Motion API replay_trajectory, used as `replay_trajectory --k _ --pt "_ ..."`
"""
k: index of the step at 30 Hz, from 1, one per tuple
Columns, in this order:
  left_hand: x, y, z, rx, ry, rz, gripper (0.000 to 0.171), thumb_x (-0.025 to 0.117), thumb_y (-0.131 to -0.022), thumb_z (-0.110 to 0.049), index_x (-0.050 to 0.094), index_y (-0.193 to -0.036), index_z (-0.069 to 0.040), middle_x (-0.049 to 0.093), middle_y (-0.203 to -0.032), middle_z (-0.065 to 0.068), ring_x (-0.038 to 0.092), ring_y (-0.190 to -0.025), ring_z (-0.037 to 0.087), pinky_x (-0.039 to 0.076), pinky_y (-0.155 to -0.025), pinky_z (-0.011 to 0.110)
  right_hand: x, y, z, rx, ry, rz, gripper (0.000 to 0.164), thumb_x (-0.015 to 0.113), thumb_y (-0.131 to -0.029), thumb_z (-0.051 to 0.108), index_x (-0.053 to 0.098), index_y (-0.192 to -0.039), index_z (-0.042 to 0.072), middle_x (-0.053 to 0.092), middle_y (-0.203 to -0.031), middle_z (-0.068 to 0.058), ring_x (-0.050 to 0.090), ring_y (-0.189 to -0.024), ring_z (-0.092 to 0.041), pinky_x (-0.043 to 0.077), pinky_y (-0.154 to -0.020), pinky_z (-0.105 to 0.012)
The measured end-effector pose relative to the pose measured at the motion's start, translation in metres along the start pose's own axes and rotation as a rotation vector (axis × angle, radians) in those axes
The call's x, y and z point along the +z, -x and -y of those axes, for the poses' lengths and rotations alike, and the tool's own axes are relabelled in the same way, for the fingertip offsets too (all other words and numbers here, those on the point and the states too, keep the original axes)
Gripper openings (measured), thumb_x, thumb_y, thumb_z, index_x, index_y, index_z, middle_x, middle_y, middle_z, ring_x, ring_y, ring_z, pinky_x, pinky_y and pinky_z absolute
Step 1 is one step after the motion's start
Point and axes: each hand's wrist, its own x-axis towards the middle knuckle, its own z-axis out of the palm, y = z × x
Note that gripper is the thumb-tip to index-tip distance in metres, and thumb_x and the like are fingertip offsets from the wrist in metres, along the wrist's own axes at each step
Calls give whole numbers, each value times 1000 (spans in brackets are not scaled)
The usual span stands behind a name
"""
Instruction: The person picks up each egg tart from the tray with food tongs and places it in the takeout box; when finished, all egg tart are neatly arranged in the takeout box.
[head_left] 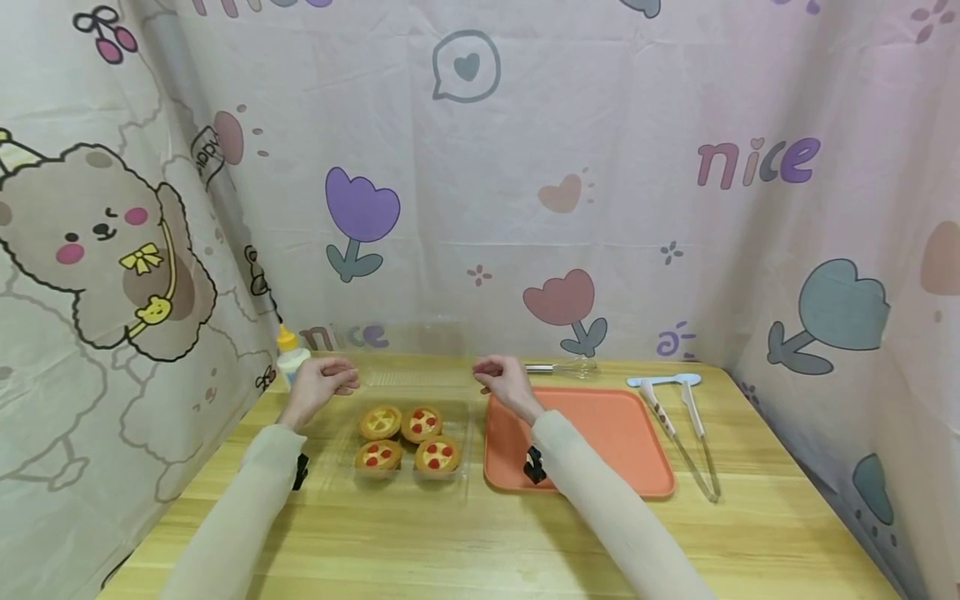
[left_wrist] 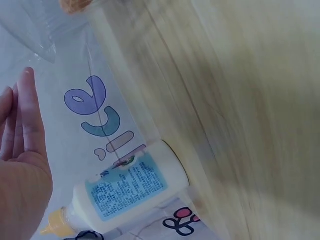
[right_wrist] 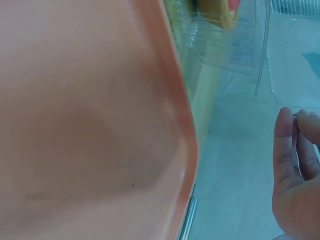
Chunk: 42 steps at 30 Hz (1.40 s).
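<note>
Several small tarts with yellow and red tops sit in the base of a clear plastic clamshell box. Its see-through lid stands raised behind them. At the lid's right edge, my right hand pinches the rim between thumb and fingertips, as the right wrist view shows. My left hand is by the lid's left side. In the left wrist view its fingers are fairly straight, and the fingertips are close to a clear lid corner with a gap between them.
An orange tray lies right of the box, under my right forearm. Behind it is a whisk. Tongs and a pale blue spatula-like tool lie farther right. A yellow-capped squeeze bottle stands behind my left hand, near the patterned curtain.
</note>
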Motion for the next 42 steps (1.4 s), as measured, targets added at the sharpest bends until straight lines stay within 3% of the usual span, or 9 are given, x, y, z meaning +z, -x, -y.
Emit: replay_trajectory --k 4,11,17,20,23,27,33,37,42 --pt "-3 4 -2 -5 54 20 39 65 -94 -8 56 -124 15 64 -112 36 74 -80 15 63 -75 35 1 1 -1 6 -10 -2 20 66 -92 3 70 -111 -2 70 -107 -21 68 -96 -36 60 -82 -50" --pt "-8 8 -1 -19 140 62 41 58 -98 -8 50 -128 20 67 -111 30 74 -84 16 62 -78 35 -3 21 32 30 -134 36 19 61 -92 -6 67 -109 -9 65 -110 -34 64 -103 -47 61 -85 -43" --pt "-10 14 -2 -29 238 54 39 48 -103 -15 55 -122 19 69 -108 27 74 -85 17 62 -78 33 -2 17 26 53 -142 35 18 60 -92 -6 68 -108 -9 67 -109 -33 67 -102 -43 62 -81 -33" --pt "-10 17 -2 -43 256 51 39 48 -104 -20 58 -120 14 70 -108 24 74 -87 17 62 -79 34 1 12 15 62 -172 26 18 61 -92 -5 68 -108 -10 67 -108 -33 69 -99 -40 62 -83 -36" --pt "-10 21 -1 -60 273 46 32 51 -103 -25 66 -114 1 74 -104 16 73 -87 16 62 -78 35 3 9 4 79 -234 18 19 60 -93 -5 67 -109 -11 67 -109 -33 69 -98 -38 61 -85 -39" --pt "-11 26 1 -71 300 47 25 53 -102 -28 70 -107 -10 76 -98 5 73 -87 15 62 -77 36 3 11 -1 82 -307 7 21 60 -94 -3 65 -112 -13 67 -109 -31 70 -98 -34 62 -83 -37" --pt "-16 33 4 -66 298 81 50 52 -101 -37 58 -124 7 75 -102 5 73 -90 14 62 -79 36 2 18 1 113 -396 30 32 65 -93 6 60 -119 -13 70 -110 -23 69 -103 -35 61 -85 -39" --pt "-18 39 5 -78 315 113 36 53 -101 -36 66 -116 -7 74 -105 6 72 -92 15 62 -79 36 1 23 5 130 -400 68 36 68 -93 12 61 -120 -11 67 -114 -25 68 -104 -34 60 -87 -41" --pt "-21 44 9 -107 308 141 22 54 -101 -32 70 -109 -19 75 -100 -3 72 -91 15 62 -76 36 2 30 8 137 -398 81 33 67 -92 9 62 -119 -10 69 -110 -20 70 -99 -28 59 -91 -45"
